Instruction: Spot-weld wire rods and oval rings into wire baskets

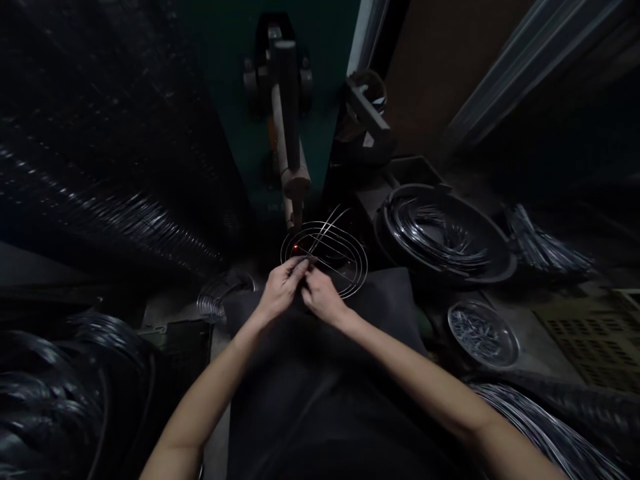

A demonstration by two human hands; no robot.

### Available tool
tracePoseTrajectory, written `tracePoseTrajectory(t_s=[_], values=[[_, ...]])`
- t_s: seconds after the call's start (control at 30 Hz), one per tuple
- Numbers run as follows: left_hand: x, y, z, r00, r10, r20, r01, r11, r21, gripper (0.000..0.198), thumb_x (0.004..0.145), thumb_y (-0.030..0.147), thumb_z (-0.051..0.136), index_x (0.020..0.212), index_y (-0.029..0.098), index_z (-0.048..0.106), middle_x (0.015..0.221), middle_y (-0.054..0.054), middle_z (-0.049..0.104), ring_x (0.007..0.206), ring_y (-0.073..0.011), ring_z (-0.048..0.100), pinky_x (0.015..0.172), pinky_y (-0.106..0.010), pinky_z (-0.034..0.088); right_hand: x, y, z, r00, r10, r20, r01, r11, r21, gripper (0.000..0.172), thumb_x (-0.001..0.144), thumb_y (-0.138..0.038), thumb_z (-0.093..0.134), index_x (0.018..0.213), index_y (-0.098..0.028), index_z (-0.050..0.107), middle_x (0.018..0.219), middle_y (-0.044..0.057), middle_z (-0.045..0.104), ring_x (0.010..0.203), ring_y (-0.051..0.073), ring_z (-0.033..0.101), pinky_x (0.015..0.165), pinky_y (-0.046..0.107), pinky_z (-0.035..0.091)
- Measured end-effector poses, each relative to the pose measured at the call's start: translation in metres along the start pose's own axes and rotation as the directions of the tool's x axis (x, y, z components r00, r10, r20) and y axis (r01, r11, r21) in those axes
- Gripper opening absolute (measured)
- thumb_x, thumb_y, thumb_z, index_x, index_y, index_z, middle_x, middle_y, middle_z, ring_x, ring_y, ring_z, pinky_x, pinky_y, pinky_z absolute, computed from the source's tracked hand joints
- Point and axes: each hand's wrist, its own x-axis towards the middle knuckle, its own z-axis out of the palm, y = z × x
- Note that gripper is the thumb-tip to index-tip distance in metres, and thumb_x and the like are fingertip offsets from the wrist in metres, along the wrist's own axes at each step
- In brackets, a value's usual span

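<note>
Left hand (281, 288) and right hand (323, 297) meet fingertip to fingertip, both pinching the near edge of the wire ring frame (330, 250) I hold under the spot welder's electrode arm (295, 187)

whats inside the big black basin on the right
Inside the black basin: wire rings along its wall, straight wires across the middle. The floor beneath them is covered.

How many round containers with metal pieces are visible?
2: a large black basin at middle right, and a small dish below it. Others may be hidden in darkness.
</note>
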Motion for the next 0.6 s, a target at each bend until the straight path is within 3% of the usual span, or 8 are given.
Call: tracePoseTrajectory(t_s=[0.07,0.1,0.17,0.23,0.27,0.33,0.43,0.6], values=[[0.003,0.011,0.016,0.997,-0.052,-0.061,0.043,0.991,-0.129,0.038,0.09,0.05,0.049,0.087,0.016,0.067,0.074,-0.003,0.064,0.073,-0.0134,0.06,0.073,-0.024,0.047,-0.014,0.0,-0.008,0.987,-0.086,0.133,0.101,0.989,-0.108,0.019,0.088,-0.013,0.049,0.097,-0.012,0.066,0.096,0.013,0.067,0.087,0.021,0.064,0.081,0.033,0.053],[0.002,0.014,0.018,0.993,-0.067,-0.093,0.049,0.983,-0.175,0.038,0.09,0.05,0.05,0.085,0.016,0.065,0.063,0.001,0.056,0.06,-0.0101,0.053,0.062,-0.021,0.043,-0.02,0.003,-0.022,0.98,-0.143,0.135,0.16,0.979,-0.123,0.021,0.09,-0.014,0.048,0.098,-0.014,0.067,0.092,0.011,0.067,0.082,0.019,0.065,0.077,0.031,0.053],[-0.003,0.018,0.014,0.991,-0.075,-0.11,0.049,0.974,-0.222,0.04,0.09,0.053,0.05,0.082,0.016,0.064,0.052,0.006,0.039,0.048,-0.0068,0.037,0.049,-0.018,0.031,-0.029,0.012,-0.061,0.97,-0.241,-0.034,0.233,0.961,-0.151,0.025,0.093,-0.018,0.046,0.107,-0.018,0.068,0.094,0.009,0.069,0.085,0.017,0.066,0.078,0.028,0.054],[-0.01,0.021,0.0,0.997,-0.058,-0.059,0.046,0.983,-0.179,0.041,0.088,0.053,0.054,0.078,0.015,0.065,0.051,0.006,0.035,0.047,-0.0061,0.031,0.046,-0.019,0.025,-0.029,0.021,-0.104,0.931,-0.258,-0.257,0.201,0.953,-0.228,0.032,0.094,-0.02,0.047,0.122,-0.02,0.063,0.115,0.011,0.066,0.104,0.019,0.063,0.091,0.032,0.051],[-0.014,0.023,-0.008,0.999,-0.047,-0.028,0.043,0.99,-0.135,0.04,0.087,0.053,0.056,0.077,0.015,0.065,0.052,0.005,0.036,0.048,-0.0062,0.032,0.046,-0.019,0.025,-0.025,0.025,-0.123,0.924,-0.262,-0.278,0.191,0.947,-0.257,0.035,0.094,-0.022,0.049,0.127,-0.021,0.061,0.126,0.011,0.062,0.115,0.021,0.058,0.098,0.036,0.048],[-0.02,0.031,-0.024,0.999,-0.033,0.014,0.034,0.996,-0.078,0.038,0.085,0.051,0.06,0.075,0.015,0.067,0.054,0.003,0.041,0.05,-0.0066,0.035,0.047,-0.019,0.027,-0.013,0.029,-0.149,0.95,-0.269,-0.16,0.225,0.942,-0.248,0.039,0.092,-0.024,0.052,0.131,-0.025,0.058,0.136,0.008,0.057,0.124,0.022,0.053,0.104,0.038,0.044],[-0.023,0.048,-0.048,1.0,-0.029,-0.007,0.028,0.988,-0.151,0.037,0.084,0.05,0.061,0.073,0.015,0.065,0.051,0.003,0.041,0.047,-0.0066,0.035,0.045,-0.02,0.027,0.0,0.019,-0.167,0.967,-0.254,-0.009,0.251,0.961,-0.112,0.039,0.092,-0.026,0.054,0.13,-0.025,0.06,0.122,0.005,0.066,0.109,0.019,0.062,0.095,0.033,0.049],[-0.018,0.065,-0.062,0.988,-0.142,0.068,0.155,0.944,-0.29,0.038,0.078,0.051,0.067,0.07,0.015,0.06,0.046,0.006,0.032,0.039,-0.0047,0.026,0.04,-0.018,0.021,-0.019,-0.006,-0.165,0.989,-0.135,-0.052,0.138,0.988,0.064,0.029,0.086,-0.037,0.059,0.102,-0.019,0.075,0.094,0.004,0.074,0.084,0.018,0.068,0.078,0.027,0.051]])
